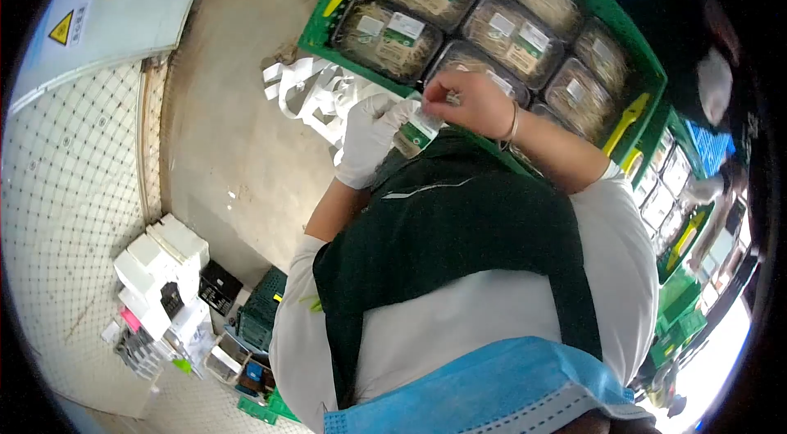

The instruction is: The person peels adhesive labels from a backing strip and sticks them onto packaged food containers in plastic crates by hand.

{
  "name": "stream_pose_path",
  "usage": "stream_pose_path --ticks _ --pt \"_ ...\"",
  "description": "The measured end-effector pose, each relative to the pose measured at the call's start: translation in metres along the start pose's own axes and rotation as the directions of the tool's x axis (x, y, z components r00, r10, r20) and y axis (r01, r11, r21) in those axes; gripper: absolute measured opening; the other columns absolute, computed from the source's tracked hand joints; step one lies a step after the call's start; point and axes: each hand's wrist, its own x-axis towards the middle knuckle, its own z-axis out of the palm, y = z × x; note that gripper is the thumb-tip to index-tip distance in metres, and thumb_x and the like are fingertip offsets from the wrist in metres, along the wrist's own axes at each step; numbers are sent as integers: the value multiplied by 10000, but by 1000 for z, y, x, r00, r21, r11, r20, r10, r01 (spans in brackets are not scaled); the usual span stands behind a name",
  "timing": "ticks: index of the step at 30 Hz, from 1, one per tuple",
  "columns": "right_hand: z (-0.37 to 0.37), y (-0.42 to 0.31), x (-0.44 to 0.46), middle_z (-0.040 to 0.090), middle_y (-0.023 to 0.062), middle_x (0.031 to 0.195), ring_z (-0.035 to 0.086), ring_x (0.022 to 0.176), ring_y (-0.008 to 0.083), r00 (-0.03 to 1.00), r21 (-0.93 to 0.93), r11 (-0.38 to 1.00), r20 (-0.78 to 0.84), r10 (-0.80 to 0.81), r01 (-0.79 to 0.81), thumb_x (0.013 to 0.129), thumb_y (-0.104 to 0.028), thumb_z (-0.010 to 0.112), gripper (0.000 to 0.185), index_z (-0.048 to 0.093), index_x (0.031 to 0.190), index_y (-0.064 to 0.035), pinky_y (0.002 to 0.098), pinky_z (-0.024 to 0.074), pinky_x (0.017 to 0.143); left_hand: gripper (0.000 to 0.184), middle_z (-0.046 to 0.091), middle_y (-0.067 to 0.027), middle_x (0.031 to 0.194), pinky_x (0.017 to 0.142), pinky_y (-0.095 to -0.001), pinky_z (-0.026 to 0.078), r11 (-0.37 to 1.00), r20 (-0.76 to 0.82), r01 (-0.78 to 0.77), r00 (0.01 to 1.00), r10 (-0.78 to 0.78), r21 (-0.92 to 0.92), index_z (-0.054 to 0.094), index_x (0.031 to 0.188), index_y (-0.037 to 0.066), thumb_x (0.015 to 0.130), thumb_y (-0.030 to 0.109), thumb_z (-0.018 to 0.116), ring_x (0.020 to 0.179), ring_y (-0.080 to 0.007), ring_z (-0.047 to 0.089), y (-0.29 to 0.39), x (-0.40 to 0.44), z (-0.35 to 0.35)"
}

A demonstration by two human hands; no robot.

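My left hand (365,139), in a white glove, holds a small label card (420,132) with a green band and a white part. At the card's upper edge, my bare right hand (475,102) has its fingers pinched together; it wears a bracelet at the wrist. Both hands are in front of the dark apron, by the near edge of a green crate (652,65). Inside the crate are several clear-lidded packs (389,36) with straw-like filling and white and green labels. A strip of white backing paper (299,90) curls beside my gloved hand.
White boxes (164,258), a black box (219,288) and a dark green crate (262,311) stand at lower left. More green crates with packs (668,180) are at right. A dark-clothed person's arm (656,24) shows at upper right. A blue mask (492,385) hangs below.
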Motion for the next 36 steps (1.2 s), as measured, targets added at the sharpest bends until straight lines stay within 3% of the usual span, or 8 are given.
stream_pose_path --ticks 4,5,11,15,22,25,28,36 --pt "-95 42 -19 596 74 790 578 712 218 779 -559 826 -484 -399 75 714 -193 604 206 584 902 -113 310 466 640 128 543 -4 701 538 -191 385 983 114 -7 993 28 -182 557 764 -8 773 114 595 609 -45 462 18 1 37" --pt "-129 54 -18 593 82 775 580 730 226 764 -598 740 -619 -183 -307 735 -219 577 215 577 905 -87 325 465 648 83 511 18 673 527 -185 362 989 101 0 995 15 -151 553 780 6 774 85 579 583 -41 427 5 5 35" --pt "-202 208 12 493 111 1094 478 1000 284 799 -807 98 -591 -115 -583 812 -306 480 385 442 1148 -121 405 416 788 113 552 0 747 623 -196 399 994 170 104 980 -99 -20 567 867 12 761 44 546 669 -55 482 -17 4 21" --pt "-172 207 7 358 94 1255 362 1130 287 690 -705 207 -708 -151 -678 802 -484 439 598 282 1292 -180 429 351 874 174 601 -53 852 704 -220 428 945 52 80 996 -67 -316 560 930 -13 763 28 532 763 -94 544 -5 -4 30" --pt "-167 173 -17 340 58 1291 289 1196 284 689 -680 135 -684 237 -721 735 -608 438 698 343 1261 -160 468 272 932 150 598 -70 862 732 -225 416 982 97 -15 995 34 -187 579 893 -21 756 28 540 795 -118 546 15 -9 25" --pt "-92 100 -34 553 120 1052 550 933 240 869 -386 893 -495 11 -231 746 -375 601 504 469 1137 -87 347 433 829 297 562 -93 1003 857 -258 385 969 237 -124 956 175 -215 492 1053 -53 757 -48 472 922 -141 523 3 12 33" --pt "-16 29 -50 597 108 841 583 800 196 953 -288 954 -260 -158 79 697 -241 668 341 550 947 -40 304 463 688 314 549 -80 1017 842 -228 375 910 196 -226 932 306 -347 461 1095 -47 781 -58 445 931 -119 504 3 17 53" --pt "14 22 -104 608 110 746 591 670 213 786 -244 957 -617 -30 -155 695 -103 623 130 605 808 -40 297 469 611 208 571 -43 683 579 -236 409 973 339 -151 937 85 173 554 840 -19 745 146 638 613 -64 462 -11 7 70"
